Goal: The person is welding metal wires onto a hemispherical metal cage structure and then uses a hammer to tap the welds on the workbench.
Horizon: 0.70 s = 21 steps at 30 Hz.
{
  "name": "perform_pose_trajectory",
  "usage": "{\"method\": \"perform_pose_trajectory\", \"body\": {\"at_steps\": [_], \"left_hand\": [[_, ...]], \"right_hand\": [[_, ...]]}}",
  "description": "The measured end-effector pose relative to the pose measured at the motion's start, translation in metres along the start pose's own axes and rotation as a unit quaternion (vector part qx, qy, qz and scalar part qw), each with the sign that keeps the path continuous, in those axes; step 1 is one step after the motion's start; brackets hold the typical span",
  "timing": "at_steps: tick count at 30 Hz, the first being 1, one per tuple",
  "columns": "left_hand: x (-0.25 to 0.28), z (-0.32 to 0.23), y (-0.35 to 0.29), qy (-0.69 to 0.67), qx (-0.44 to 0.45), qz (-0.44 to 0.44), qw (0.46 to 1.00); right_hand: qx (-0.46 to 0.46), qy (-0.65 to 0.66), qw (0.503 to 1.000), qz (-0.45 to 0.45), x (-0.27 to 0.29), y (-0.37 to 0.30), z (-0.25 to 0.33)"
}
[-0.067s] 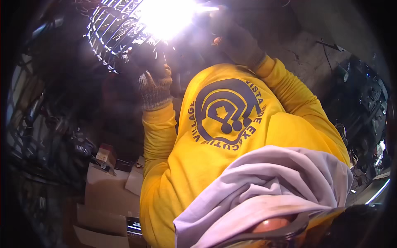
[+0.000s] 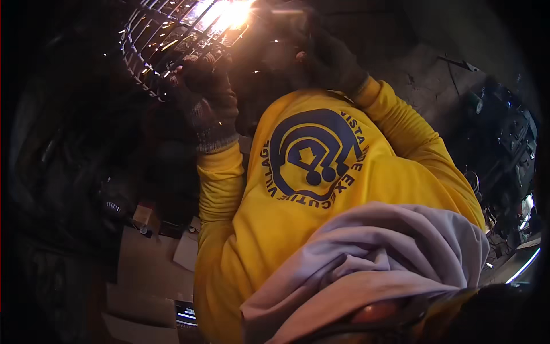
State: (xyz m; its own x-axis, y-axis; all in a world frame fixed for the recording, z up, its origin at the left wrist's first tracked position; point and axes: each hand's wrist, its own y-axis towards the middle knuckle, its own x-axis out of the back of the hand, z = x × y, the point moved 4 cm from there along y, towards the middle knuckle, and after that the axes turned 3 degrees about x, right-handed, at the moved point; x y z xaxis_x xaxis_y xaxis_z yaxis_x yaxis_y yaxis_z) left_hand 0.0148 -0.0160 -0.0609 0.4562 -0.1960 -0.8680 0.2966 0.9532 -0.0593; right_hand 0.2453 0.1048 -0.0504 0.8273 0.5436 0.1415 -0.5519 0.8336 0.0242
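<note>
A domed metal wire cage (image 2: 140, 54) is at the top, left of centre, with a bright welding glow and flying sparks on its right side. My left hand (image 2: 211, 100), in a knitted work glove, is closed on the cage's lower edge, just beneath the glow. My right hand (image 2: 335, 64), also gloved, lies in shadow to the right. It is closed on a dark welding electrode holder, whose body can hardly be made out. A thin straight electrode (image 2: 286, 12) points left from it toward the glow.
Cardboard (image 2: 150, 261) and a small box (image 2: 146, 217) are at the lower left. Dark cluttered equipment (image 2: 495, 132) stands along the right side. A light cloth (image 2: 378, 252) hangs over my yellow shirt. Deep shadow hides most of the left side.
The wide white glare has shrunk to a smaller, orange-edged glow, and the surroundings have darkened. More cage wires show now. Both hands stay in nearly the same places.
</note>
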Motion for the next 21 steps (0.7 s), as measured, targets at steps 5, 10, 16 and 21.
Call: {"method": "perform_pose_trajectory", "body": {"at_steps": [5, 10, 16, 21], "left_hand": [[-0.031, 0.023, 0.019, 0.179, -0.065, -0.064, 0.980], [-0.039, 0.021, 0.032, 0.320, -0.264, -0.101, 0.904], [-0.047, 0.018, 0.039, 0.367, -0.328, -0.131, 0.860], [-0.051, 0.008, 0.038, 0.359, -0.329, -0.166, 0.857]], "right_hand": [[0.285, -0.262, 0.915, 0.111, 0.002, 0.000, 0.016], [0.027, 0.010, 1.000, 0.005, 0.012, -0.015, -0.017], [0.023, -0.183, 0.982, 0.033, 0.013, -0.024, -0.019], [-0.035, -0.072, 0.997, 0.014, 0.012, -0.013, 0.004]]}}
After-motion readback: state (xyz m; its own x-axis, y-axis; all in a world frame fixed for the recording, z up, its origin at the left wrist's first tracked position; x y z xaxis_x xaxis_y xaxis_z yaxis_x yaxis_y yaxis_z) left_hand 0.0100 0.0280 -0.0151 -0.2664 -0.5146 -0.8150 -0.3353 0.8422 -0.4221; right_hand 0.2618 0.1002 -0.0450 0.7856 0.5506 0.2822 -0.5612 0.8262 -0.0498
